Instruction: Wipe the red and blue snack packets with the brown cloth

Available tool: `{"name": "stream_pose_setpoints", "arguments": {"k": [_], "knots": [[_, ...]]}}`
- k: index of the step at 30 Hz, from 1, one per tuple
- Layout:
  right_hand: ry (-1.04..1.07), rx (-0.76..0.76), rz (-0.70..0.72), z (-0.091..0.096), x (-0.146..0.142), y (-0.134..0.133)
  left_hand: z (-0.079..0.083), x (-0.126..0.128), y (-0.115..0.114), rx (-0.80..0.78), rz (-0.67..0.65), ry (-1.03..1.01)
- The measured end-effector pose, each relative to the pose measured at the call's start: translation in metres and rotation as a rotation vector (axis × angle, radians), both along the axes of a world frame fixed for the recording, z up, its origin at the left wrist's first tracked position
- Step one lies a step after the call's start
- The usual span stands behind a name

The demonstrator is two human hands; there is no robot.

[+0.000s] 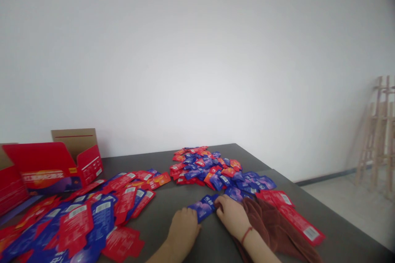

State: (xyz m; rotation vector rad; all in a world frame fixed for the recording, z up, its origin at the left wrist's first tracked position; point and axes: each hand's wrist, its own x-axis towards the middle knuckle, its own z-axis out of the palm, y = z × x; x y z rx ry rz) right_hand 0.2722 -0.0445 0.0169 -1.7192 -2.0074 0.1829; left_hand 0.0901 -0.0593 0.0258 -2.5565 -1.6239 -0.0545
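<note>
In the head view, the person's 2 bare hands sit close together at the near edge of a dark grey tabletop (162, 209). The left hand (183, 228) is curled, its fingers (185, 213) against the left end of a glossy blue printed packet strip (202, 207). The right hand (231, 215) is also curled, with its fingers (219, 209) pinching the strip's right end, so the strip spans the gap between the 2 hands. A red cord bracelet (246, 235) circles the right wrist, and a crumpled brown cloth towel (259, 222) lies just beside that hand. Beyond the hands lies a heaped pile of red and blue packets (206, 168). To the left, flat red and blue packet strips (77, 222) spread beneath an open red cardboard box (52, 164). Long red packet strips (293, 213) lie to the right.
</note>
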Motion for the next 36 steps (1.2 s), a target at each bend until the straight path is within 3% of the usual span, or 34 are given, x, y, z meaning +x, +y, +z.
{"name": "stream_pose_setpoints", "arguments": {"k": [3, 6, 8, 11, 17, 22, 27, 31, 34, 36], "knots": [[0.007, -0.02, 0.056, 0.001, -0.002, -0.001, 0.006, -0.008, -0.012, -0.084, -0.089, -0.085], [0.013, -0.024, 0.065, 0.001, -0.003, 0.0, 0.014, -0.013, -0.001, -0.068, -0.207, -0.205], [0.013, -0.021, 0.051, 0.002, -0.003, 0.0, 0.016, -0.015, 0.01, -0.065, -0.188, -0.246], [0.014, -0.019, 0.051, 0.002, -0.003, 0.0, 0.011, -0.015, 0.016, -0.157, -0.133, -0.279], [0.033, -0.038, 0.161, 0.006, -0.005, -0.003, -0.002, -0.015, -0.002, -0.211, -0.301, -0.499], [0.038, -0.014, 0.159, 0.009, -0.008, -0.006, -0.001, -0.028, 0.027, -0.232, -0.383, -0.397], [0.041, 0.005, 0.089, 0.01, -0.004, -0.004, 0.001, -0.016, 0.05, -0.243, -0.489, -0.314], [0.099, 0.057, 0.098, 0.01, 0.0, -0.002, 0.0, -0.009, 0.044, -0.113, -0.329, -0.243], [0.122, 0.086, 0.127, 0.01, 0.0, -0.003, -0.005, -0.02, 0.032, -0.078, -0.136, -0.235], [0.106, 0.073, 0.163, 0.008, -0.003, -0.005, -0.008, -0.032, 0.023, -0.065, -0.077, -0.278]]}}
